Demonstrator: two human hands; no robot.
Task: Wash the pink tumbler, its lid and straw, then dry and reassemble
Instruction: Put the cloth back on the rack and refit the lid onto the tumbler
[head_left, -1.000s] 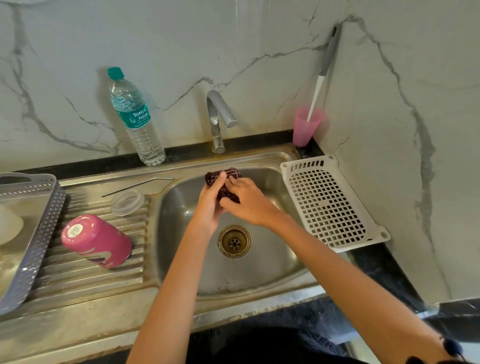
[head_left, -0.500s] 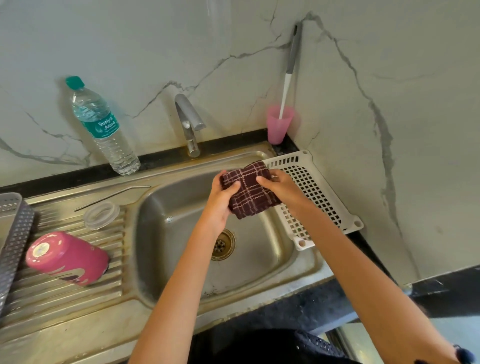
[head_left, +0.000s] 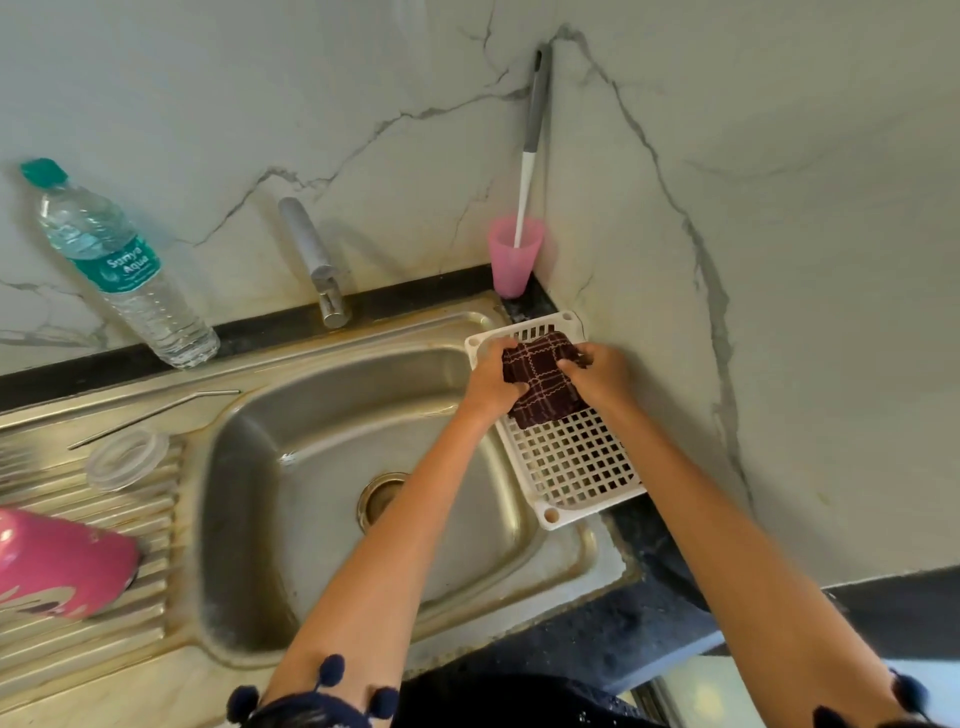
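Tumbler (head_left: 57, 564) lies on its side on the ribbed drainboard (head_left: 130, 639), at its left edge. Its clear lid (head_left: 127, 460) lies further back on the drainboard. The thin metal straw (head_left: 156, 415) lies behind the lid, near the back edge. The left hand (head_left: 491, 382) and the right hand (head_left: 600, 376) each grip one side of a dark checked cloth (head_left: 543, 382). They hold it over the far end of a white rack (head_left: 576, 462) at the right edge of the sink (head_left: 311, 519). A water bottle (head_left: 124, 270) stands at the back left.
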